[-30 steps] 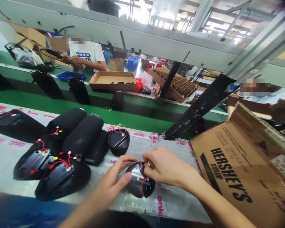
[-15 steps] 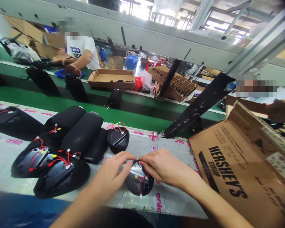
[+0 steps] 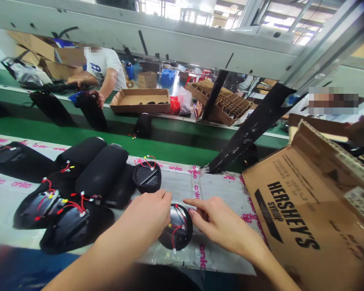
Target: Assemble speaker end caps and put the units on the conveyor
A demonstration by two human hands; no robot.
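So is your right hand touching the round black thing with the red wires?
Cannot tell. In the head view the right hand sits at the edge of the round black piece; no clear gap or contact shows.

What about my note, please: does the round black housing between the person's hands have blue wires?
The wires are wrong: those on the round black housing between the left hand and right hand are red, not blue, in the head view.
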